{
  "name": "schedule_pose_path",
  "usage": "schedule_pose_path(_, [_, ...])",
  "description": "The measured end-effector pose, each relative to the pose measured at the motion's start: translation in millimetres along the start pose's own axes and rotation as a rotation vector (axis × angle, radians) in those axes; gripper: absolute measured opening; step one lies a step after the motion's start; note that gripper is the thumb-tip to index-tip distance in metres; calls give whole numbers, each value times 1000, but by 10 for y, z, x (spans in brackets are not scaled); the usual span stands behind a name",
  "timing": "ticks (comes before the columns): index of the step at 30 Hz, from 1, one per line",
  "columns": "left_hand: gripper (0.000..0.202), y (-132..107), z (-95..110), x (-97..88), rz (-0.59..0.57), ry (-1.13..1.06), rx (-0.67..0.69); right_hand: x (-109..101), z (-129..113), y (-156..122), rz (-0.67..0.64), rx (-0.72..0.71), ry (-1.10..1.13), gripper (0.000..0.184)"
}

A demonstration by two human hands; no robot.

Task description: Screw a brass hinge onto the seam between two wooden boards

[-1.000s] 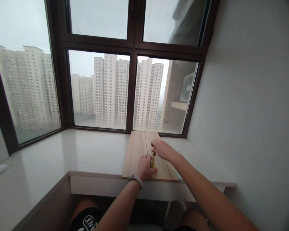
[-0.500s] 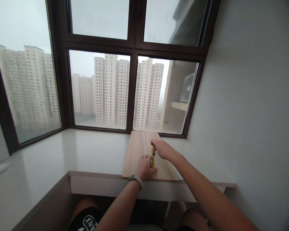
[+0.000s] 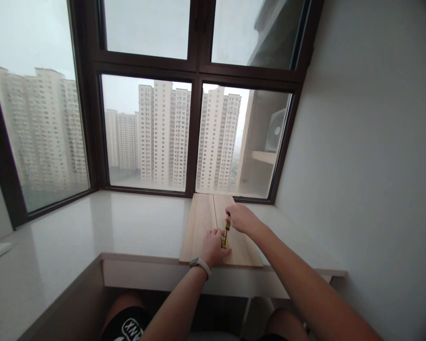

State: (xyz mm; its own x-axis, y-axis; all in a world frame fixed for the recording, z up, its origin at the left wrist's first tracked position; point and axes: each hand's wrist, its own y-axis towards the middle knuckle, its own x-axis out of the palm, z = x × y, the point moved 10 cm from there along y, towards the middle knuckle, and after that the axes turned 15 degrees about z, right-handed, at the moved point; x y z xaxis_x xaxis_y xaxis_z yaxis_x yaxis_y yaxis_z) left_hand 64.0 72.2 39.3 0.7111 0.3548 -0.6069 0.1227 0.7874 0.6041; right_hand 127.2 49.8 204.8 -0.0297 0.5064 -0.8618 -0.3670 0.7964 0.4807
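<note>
Screwdriver (image 3: 227, 225) slants, gripped in the right hand (image 3: 244, 219), tip down at a yellow piece (image 3: 225, 243) on the wood (image 3: 198, 227), near the desk (image 3: 145, 227)'s front edge! Left hand (image 3: 213, 246) braces that piece between thumb and fingers. Turning looks to be the step; the next twist calls for a steady tip.

Two pale wooden boards, a left board (image 3: 199, 222) and a right board (image 3: 246, 248), lie flat side by side, smooth and lightly grained, a thin dark seam running between them from 12 o'clock down toward 6. Near the seam's lower stretch sits a small yellow fitting (image 3: 226, 245), partly covered, its full shape too small to make out. A yellow-and-black screwdriver (image 3: 227, 224) stands tilted over it, handle toward 1 o'clock, shaft pointing down toward 7.
</note>
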Motion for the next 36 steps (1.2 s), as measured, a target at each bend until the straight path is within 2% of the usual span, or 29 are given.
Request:
schedule_pose_path(2, [56,1,1,-5,1,3,-5,-17,-61,-1,5,-48,48,9])
schedule_pose_path(6, [58,1,0,-18,7,14,-11,-60,-156,-7,16,-115,114,20])
schedule_pose_path(9, [59,0,4,-19,5,19,-6,-55,-171,0,7,-127,116,20])
schedule_pose_path(13, [58,-5,-1,-17,-1,28,-9,-12,-87,19,-14,-58,70,11])
schedule_pose_path(20, [56,-5,11,-20,-20,14,-10,-60,27,-45,-46,66,-99,33])
schedule_pose_path(26, [56,1,6,-21,-16,8,-26,-100,70,-80,-62,145,-123,47])
schedule_pose_path(29, [57,2,8,-22,-8,9,-19,-59,96,-69,-52,147,-105,42])
schedule_pose_path(31, [56,2,8,-28,-2,14,-17,-21,88,-56,-46,119,-74,32])
schedule_pose_path(34, [56,-1,10,-32,-7,16,-19,-5,-15,-36,-22,9,5,10])
schedule_pose_path(36, [57,-3,18,-31,-14,13,-17,-12,-104,-38,-15,-74,61,12])
